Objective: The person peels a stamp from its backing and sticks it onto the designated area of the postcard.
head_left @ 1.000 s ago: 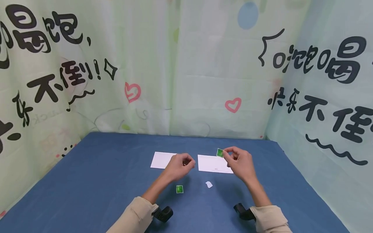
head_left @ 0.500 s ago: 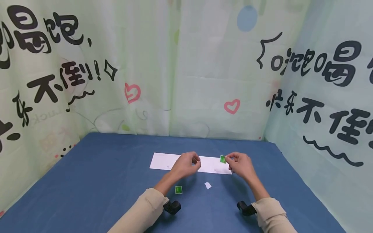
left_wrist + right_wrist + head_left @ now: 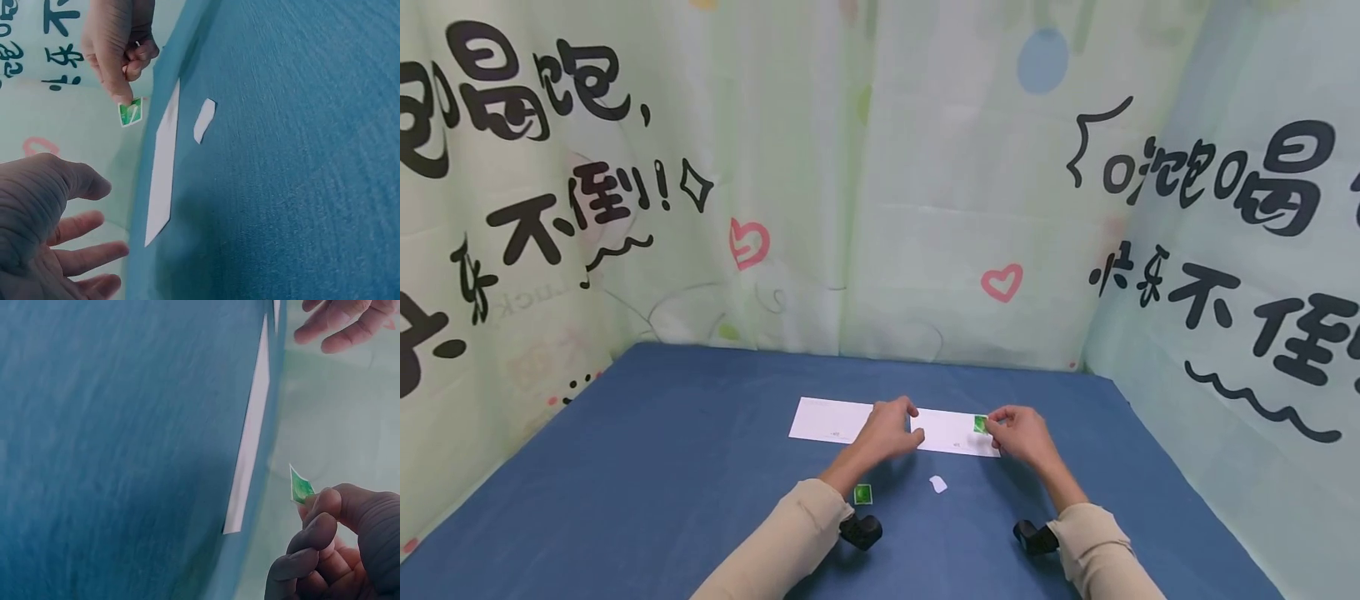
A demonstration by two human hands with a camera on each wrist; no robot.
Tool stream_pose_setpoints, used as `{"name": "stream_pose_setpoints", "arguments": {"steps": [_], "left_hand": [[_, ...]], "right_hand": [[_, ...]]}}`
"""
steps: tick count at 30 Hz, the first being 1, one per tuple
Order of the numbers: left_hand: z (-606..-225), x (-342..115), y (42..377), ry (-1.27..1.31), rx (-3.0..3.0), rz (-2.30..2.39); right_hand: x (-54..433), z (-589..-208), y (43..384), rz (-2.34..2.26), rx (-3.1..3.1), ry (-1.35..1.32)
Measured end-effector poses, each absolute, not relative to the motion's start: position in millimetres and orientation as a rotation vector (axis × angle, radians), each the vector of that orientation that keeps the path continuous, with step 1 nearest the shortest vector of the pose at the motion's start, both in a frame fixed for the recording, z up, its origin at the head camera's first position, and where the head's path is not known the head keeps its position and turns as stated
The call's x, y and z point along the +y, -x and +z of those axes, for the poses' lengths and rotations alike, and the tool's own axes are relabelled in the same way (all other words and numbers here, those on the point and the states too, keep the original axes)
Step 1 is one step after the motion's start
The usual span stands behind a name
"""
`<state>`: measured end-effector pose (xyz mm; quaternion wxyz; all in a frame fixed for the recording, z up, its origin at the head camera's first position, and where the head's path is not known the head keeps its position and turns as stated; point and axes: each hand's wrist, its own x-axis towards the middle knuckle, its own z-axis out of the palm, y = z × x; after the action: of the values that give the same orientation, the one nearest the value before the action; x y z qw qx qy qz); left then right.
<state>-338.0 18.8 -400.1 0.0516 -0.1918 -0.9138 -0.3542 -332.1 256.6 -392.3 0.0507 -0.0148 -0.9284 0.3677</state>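
Observation:
My right hand (image 3: 1024,435) pinches a small green stamp (image 3: 980,424) with a white border between thumb and fingertips, above the right end of the right white envelope (image 3: 947,435). In the right wrist view the stamp (image 3: 301,487) is raised off the table and slightly bent. My left hand (image 3: 886,429) hovers over the gap between the two envelopes, thumb and fingers spread apart with nothing between them. It partly hides the left envelope (image 3: 827,419). The left wrist view shows the fingers of that hand (image 3: 53,219) apart and relaxed.
A second green stamp (image 3: 863,494) lies on the blue tablecloth (image 3: 700,467) by the left forearm. A small white paper scrap (image 3: 938,484) lies in front of the right envelope. Printed curtains (image 3: 917,208) stand behind and beside the table.
My right hand has brought the stamp slightly lower over the right envelope's right end. My left hand has moved right, and its thumb and fingers have spread apart.

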Motion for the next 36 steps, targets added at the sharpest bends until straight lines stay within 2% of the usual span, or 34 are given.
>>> {"name": "stream_pose_setpoints", "arguments": {"steps": [15, 36], "left_hand": [[-412, 33, 350, 0.667, -2.828, -0.988], [-411, 40, 358, 0.527, -2.986, -0.819]], "right_hand": [[269, -409, 347, 1.127, -2.84, 0.127], [275, -418, 364, 1.238, -2.878, 0.162]]}}
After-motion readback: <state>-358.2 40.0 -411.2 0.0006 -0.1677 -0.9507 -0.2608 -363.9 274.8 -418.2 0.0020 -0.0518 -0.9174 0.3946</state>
